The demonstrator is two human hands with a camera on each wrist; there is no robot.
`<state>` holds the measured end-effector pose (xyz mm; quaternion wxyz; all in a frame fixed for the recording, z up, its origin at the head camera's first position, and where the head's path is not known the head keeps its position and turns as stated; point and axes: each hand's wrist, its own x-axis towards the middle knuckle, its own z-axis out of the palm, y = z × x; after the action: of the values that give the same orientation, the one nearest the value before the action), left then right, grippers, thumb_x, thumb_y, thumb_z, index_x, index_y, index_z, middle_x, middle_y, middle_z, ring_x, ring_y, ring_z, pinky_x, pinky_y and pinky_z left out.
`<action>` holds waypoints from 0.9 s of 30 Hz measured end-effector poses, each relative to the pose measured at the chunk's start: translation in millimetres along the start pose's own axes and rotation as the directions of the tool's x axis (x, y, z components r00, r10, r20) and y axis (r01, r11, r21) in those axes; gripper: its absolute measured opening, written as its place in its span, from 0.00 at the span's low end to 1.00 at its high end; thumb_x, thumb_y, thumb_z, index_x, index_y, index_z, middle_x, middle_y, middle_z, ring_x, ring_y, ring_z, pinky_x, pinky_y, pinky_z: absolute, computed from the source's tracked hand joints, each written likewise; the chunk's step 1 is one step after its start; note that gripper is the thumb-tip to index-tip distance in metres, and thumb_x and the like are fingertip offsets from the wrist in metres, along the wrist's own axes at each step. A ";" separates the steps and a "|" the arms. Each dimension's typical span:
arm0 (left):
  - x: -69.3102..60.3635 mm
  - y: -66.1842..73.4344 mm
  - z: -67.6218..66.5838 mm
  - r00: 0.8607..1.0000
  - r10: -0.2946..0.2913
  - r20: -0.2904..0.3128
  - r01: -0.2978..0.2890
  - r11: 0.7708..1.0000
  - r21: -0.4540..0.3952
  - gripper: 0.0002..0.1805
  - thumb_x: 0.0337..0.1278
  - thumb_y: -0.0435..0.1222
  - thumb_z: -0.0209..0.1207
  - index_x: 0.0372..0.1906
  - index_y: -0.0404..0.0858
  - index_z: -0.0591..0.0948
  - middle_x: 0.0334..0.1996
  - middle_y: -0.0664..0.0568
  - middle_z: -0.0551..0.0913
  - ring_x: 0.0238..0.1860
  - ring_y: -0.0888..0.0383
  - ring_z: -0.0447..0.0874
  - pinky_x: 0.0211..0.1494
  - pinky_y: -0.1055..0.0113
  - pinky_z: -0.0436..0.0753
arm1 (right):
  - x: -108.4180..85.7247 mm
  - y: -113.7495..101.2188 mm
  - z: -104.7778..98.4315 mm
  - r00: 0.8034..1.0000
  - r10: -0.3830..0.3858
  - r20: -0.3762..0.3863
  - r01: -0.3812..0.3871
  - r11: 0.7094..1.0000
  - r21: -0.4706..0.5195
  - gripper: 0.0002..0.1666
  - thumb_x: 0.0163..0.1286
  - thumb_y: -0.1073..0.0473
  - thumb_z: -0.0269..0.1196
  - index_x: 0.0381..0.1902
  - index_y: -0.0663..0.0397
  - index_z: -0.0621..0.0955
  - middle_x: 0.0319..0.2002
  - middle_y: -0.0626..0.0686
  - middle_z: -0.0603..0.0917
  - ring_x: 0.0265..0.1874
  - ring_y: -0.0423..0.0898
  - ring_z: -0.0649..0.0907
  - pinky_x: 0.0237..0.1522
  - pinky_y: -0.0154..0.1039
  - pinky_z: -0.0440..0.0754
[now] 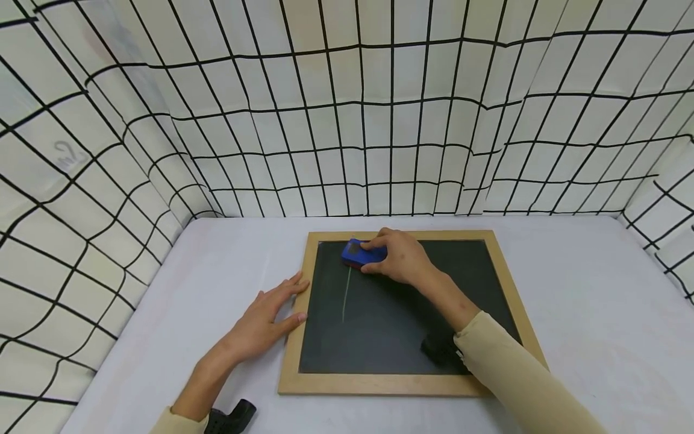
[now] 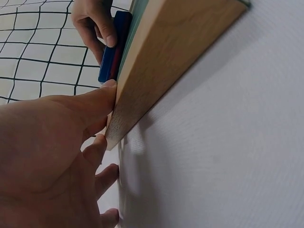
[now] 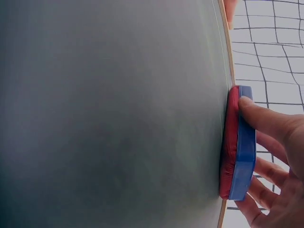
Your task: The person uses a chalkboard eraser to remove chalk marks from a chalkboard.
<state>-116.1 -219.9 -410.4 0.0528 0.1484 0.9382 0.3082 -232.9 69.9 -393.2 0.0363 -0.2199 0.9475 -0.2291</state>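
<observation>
A chalkboard (image 1: 401, 319) with a light wooden frame (image 1: 379, 384) lies flat on the white table. My right hand (image 1: 400, 256) grips a blue chalkboard eraser (image 1: 355, 253) near the board's upper left corner. In the right wrist view the eraser's red pad (image 3: 230, 142) rests against the dark surface, thumb on one side and fingers on the other. A thin pale chalk line (image 1: 346, 295) runs down from just below the eraser. My left hand (image 1: 265, 322) touches the frame's left edge with thumb and fingertips, its fingers fairly straight.
White table cloth (image 1: 228, 259) surrounds the board. White walls with a black grid (image 1: 336, 126) rise behind and at both sides. A dark wrist camera (image 1: 233, 416) sits at the left sleeve, another (image 1: 436, 348) at the right wrist above the board.
</observation>
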 end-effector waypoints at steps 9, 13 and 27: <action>-2.4 0.7 0.8 1.000 0.006 -0.017 -0.006 1.000 0.031 0.34 0.71 0.46 0.64 0.77 0.42 0.71 0.83 0.44 0.60 0.81 0.33 0.59 0.76 0.20 0.49 | -13.0 -10.5 2.0 0.998 -0.052 0.046 0.051 0.998 0.025 0.31 0.63 0.43 0.77 0.63 0.38 0.85 0.55 0.49 0.84 0.47 0.47 0.81 0.51 0.45 0.83; -2.6 1.0 -0.5 1.000 0.013 -0.020 -0.012 0.999 0.034 0.33 0.71 0.46 0.63 0.76 0.42 0.71 0.83 0.44 0.61 0.81 0.32 0.59 0.75 0.20 0.50 | -20.1 -16.9 2.9 0.993 -0.093 0.070 0.093 0.996 0.005 0.32 0.63 0.43 0.77 0.64 0.38 0.85 0.56 0.48 0.84 0.49 0.47 0.82 0.54 0.46 0.83; -1.1 0.7 1.1 1.000 0.007 -0.014 -0.007 1.000 0.018 0.33 0.71 0.46 0.63 0.76 0.43 0.71 0.83 0.44 0.60 0.81 0.32 0.58 0.76 0.21 0.48 | -56.8 -30.0 3.2 0.965 -0.205 0.164 0.208 0.978 0.001 0.29 0.61 0.45 0.78 0.61 0.37 0.87 0.52 0.45 0.85 0.52 0.47 0.84 0.55 0.47 0.85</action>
<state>-114.7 -219.1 -410.9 0.0439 0.1502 0.9407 0.3012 -169.1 69.3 -384.3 0.0881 -0.3357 0.9151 -0.2051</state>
